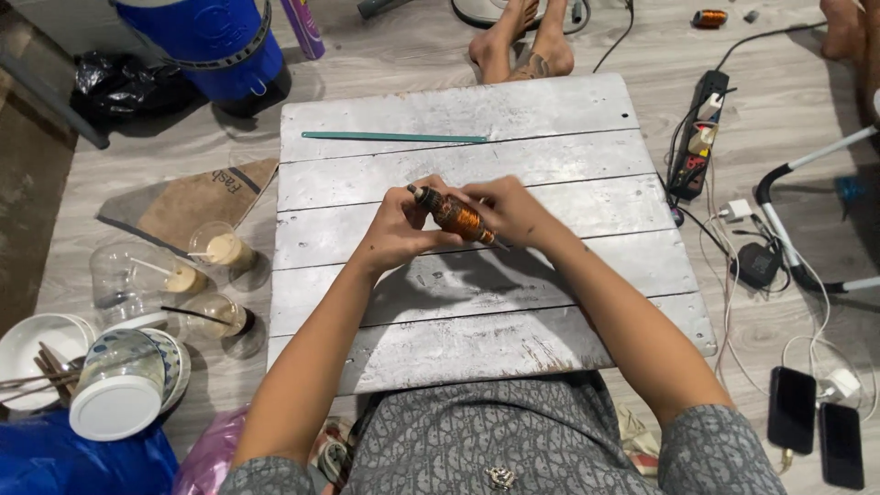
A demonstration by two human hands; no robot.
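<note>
Gripping rotor (456,216) between both hands over board (568,165); shaft axis running 10 to 4 o'clock. Left hand (401,229) closing round 10 o'clock end, right hand (510,211) clasping 4 o'clock end; equally near.

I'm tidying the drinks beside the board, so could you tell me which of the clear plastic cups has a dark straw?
The cup nearest the person, closest to the bowls; the other two cups have white straws.

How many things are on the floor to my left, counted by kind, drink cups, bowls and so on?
Clear plastic drink cups: 4
Bowls: 2
Upturned lidded tub: 1
Brown paper bag: 1
Black plastic bag: 1
Total: 9
Both the left hand and the right hand hold the copper-wound rotor.
</note>
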